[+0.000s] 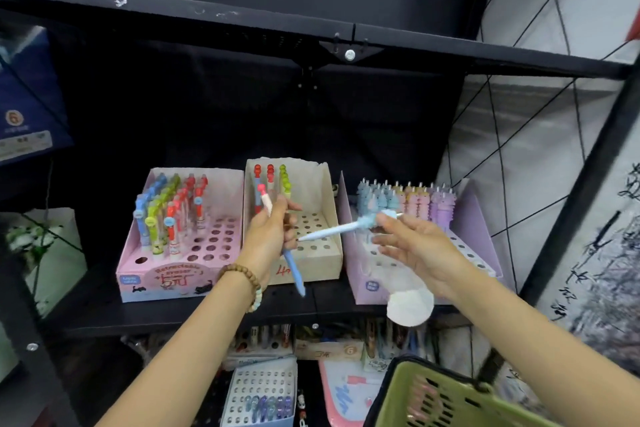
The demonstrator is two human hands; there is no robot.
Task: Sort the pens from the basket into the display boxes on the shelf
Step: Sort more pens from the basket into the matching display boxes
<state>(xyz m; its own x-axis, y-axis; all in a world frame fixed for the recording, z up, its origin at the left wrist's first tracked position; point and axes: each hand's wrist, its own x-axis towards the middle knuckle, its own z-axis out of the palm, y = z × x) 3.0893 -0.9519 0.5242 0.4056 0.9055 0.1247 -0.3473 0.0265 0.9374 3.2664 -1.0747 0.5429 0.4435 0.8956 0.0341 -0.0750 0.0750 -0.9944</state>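
Three display boxes stand on the black shelf: a pink box (138, 274) with several coloured pens, a beige box (323, 263) with three pens at its back, and a lilac box (360, 282) with several pastel topper pens. My left hand (273, 236) grips two pens in front of the beige box: a blue pen (294, 270) pointing down and a pink-topped pen (265, 199) pointing up. My right hand (412, 250) pinches a light blue pen (332, 230) by its fluffy top, tip pointing left. The green basket (446, 395) sits at bottom right.
An upper shelf board (242, 19) overhangs the boxes. A lower shelf holds more pen boxes, including a white one (259, 395). A dark blue box (27, 94) stands at far left. A white round object (410, 307) hangs under my right wrist.
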